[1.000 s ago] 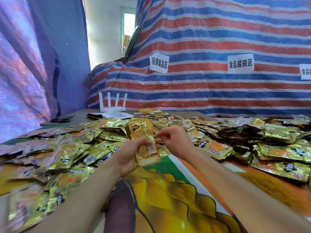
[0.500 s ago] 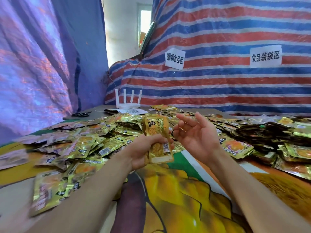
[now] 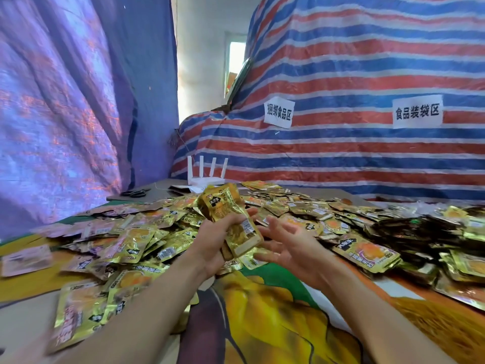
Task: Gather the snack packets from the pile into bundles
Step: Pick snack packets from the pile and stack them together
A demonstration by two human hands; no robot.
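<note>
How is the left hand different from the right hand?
The left hand grips a stack of gold packets; the right hand holds nothing. The left hand's fingers curl round the stack; the right hand's fingers are spread and nearly straight. The left hand shows mostly its back, the right hand its open palm. Both are bare and held up side by side in front of the pile.
</note>
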